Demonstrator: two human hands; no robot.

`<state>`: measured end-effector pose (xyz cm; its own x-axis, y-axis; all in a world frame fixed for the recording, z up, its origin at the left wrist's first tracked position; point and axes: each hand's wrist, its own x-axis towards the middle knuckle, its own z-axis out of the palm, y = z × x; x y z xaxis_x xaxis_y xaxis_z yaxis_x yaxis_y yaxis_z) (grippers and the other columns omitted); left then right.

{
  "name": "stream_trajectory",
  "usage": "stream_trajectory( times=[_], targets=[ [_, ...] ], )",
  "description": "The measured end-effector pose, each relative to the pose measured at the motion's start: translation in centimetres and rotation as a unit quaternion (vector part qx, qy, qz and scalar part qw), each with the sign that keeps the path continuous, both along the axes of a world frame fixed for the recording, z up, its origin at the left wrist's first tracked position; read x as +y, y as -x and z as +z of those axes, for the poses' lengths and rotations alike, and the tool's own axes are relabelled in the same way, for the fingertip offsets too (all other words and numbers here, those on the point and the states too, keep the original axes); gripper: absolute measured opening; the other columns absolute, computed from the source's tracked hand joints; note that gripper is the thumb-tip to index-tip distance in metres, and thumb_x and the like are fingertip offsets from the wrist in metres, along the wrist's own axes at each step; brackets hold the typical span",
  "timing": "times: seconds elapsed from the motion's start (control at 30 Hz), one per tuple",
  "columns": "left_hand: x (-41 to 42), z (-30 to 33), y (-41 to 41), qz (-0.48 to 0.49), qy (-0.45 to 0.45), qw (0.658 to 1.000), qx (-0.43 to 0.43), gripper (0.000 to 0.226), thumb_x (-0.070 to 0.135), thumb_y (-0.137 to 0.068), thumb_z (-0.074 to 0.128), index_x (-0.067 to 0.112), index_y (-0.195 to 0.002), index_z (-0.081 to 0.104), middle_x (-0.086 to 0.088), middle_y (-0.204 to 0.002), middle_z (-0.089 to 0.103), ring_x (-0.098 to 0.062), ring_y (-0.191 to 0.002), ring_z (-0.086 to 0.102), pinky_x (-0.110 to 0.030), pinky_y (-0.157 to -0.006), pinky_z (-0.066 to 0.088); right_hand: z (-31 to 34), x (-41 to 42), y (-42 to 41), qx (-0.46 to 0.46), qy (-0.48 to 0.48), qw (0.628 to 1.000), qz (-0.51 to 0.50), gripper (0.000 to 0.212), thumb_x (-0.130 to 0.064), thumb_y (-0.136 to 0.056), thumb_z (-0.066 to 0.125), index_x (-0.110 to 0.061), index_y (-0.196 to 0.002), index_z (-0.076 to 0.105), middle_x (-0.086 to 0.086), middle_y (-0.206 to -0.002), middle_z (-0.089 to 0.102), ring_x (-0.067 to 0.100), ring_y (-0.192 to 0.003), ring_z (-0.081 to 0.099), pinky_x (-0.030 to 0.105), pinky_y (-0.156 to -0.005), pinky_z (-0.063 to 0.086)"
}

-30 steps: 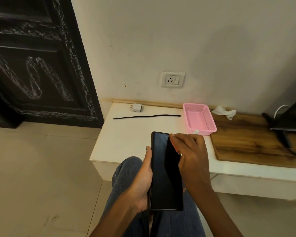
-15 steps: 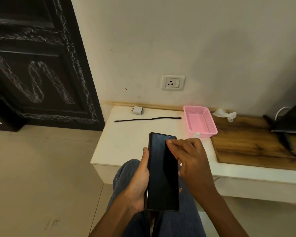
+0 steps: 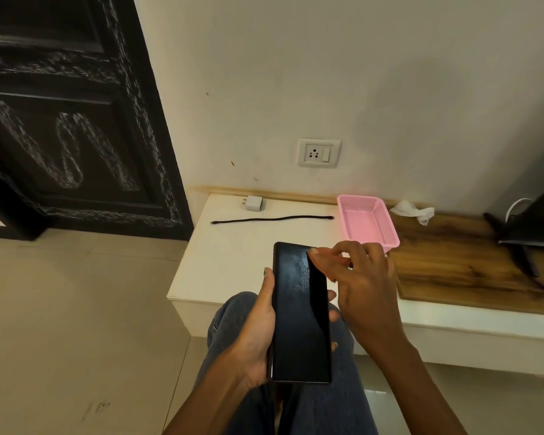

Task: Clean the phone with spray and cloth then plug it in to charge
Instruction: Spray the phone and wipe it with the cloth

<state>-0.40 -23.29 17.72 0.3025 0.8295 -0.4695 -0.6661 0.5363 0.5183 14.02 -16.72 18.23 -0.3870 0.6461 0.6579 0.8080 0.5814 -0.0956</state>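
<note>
Over my lap, my left hand (image 3: 255,334) grips a black phone (image 3: 299,328) by its left edge, screen up. Fine droplets speckle the upper part of the screen. My right hand (image 3: 368,293) hovers at the phone's top right corner, fingers curled around a small pale spray bottle (image 3: 346,254) that is almost wholly hidden. A crumpled white cloth (image 3: 413,211) lies on the wooden board behind the basket. A white charger adapter (image 3: 253,203) and a black cable (image 3: 274,219) lie at the back of the white table (image 3: 233,255). A wall socket (image 3: 318,152) sits above them.
A pink plastic basket (image 3: 368,221) stands on the table just beyond my right hand. A wooden board (image 3: 453,265) covers the table's right part, with a dark object and cords (image 3: 540,221) at the far right. A dark carved door (image 3: 60,136) stands at the left.
Droplets have appeared on the upper screen. My right hand has lifted off the screen and shifted slightly right, fingers curling. The phone has dropped a little lower in view.
</note>
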Motion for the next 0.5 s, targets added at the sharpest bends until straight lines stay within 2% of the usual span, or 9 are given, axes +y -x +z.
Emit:
stream_trajectory(
  times=[0.1,0.2,0.3,0.37,0.43,0.5],
  targets=[
    [0.1,0.2,0.1,-0.013,-0.002,1.0,0.004,0.072,0.07,-0.082,0.034,0.015,-0.11,0.071,-0.019,-0.108,0.07,-0.033,-0.093,0.069,-0.051,-0.084,0.053,-0.7,-0.6,0.6,0.016,0.018,1.0,0.014,0.051,-0.005,-0.065,0.08,-0.013,-0.113,0.066,0.006,-0.104,0.066,0.025,-0.097,0.048,0.038,-0.071,0.041],
    [0.0,0.0,0.2,-0.005,0.009,0.999,0.031,0.072,0.07,-0.084,0.032,0.015,-0.115,0.066,-0.019,-0.111,0.069,-0.033,-0.095,0.068,-0.05,-0.084,0.053,-0.8,-0.8,-0.2,-0.025,0.014,0.999,0.021,0.062,-0.014,-0.053,0.088,-0.016,-0.111,0.067,0.007,-0.1,0.067,0.027,-0.094,0.051,0.043,-0.071,0.044],
    [0.0,-0.2,-0.2,-0.007,0.007,1.0,0.022,0.076,0.072,-0.084,0.029,0.014,-0.114,0.069,-0.019,-0.118,0.066,-0.032,-0.1,0.066,-0.05,-0.086,0.052,-0.3,-0.2,-0.3,-0.008,0.001,1.0,-0.02,0.053,-0.01,-0.056,0.084,-0.017,-0.106,0.07,0.011,-0.095,0.067,0.034,-0.086,0.061,0.047,-0.071,0.045],
    [0.1,0.0,-0.3,-0.018,0.004,1.0,0.015,0.073,0.071,-0.083,0.03,0.017,-0.101,0.076,-0.018,-0.108,0.07,-0.03,-0.09,0.069,-0.047,-0.08,0.055,-0.5,-0.5,0.5,0.015,-0.001,0.999,-0.038,0.045,-0.004,-0.066,0.077,-0.016,-0.109,0.069,0.01,-0.095,0.066,0.03,-0.091,0.055,0.045,-0.072,0.043],
    [0.3,0.2,-0.3,-0.019,0.004,1.0,0.014,0.071,0.071,-0.083,0.033,0.017,-0.101,0.076,-0.018,-0.106,0.071,-0.031,-0.086,0.071,-0.044,-0.076,0.057,-0.8,-1.1,1.1,0.031,0.003,0.999,-0.022,0.04,-0.007,-0.074,0.065,-0.015,-0.113,0.067,0.008,-0.096,0.065,0.024,-0.093,0.046,0.041,-0.071,0.041],
    [0.3,0.0,-0.2,-0.01,0.011,0.999,0.029,0.072,0.071,-0.081,0.036,0.014,-0.107,0.073,-0.019,-0.109,0.07,-0.032,-0.086,0.07,-0.044,-0.076,0.057,-1.0,-1.4,0.7,0.014,0.008,1.0,0.003,0.045,-0.011,-0.071,0.073,-0.017,-0.114,0.065,0.008,-0.098,0.066,0.024,-0.094,0.047,0.043,-0.073,0.042]
  ],
)
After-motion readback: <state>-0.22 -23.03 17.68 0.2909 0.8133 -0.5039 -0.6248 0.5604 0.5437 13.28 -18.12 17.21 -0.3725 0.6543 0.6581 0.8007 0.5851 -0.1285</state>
